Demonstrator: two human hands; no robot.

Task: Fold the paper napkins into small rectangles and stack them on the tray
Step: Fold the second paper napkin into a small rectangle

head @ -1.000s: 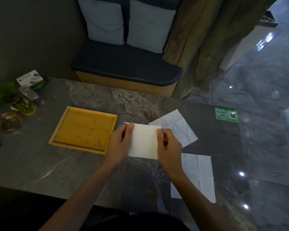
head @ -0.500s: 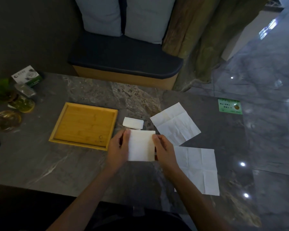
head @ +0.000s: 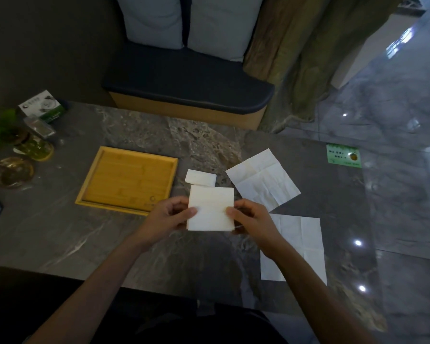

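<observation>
Folded napkin (head: 211, 207) held between both hands, left hand (head: 164, 218) pinching its left edge, right hand (head: 251, 219) its right, beside tray (head: 90, 192).

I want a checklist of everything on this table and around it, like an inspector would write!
Surface: dark marble table.
Job's things: wooden tray, nothing on it; small folded napkin on the table beside it; half-folded napkin held up; two open napkins lying flat.
Clutter: glass jars, small box, green sticker.
Grippers: left hand and right hand pinch the half-folded napkin's sides.
Cables: nothing seen.
Surroundings: cushioned bench, curtain, shiny floor.
</observation>
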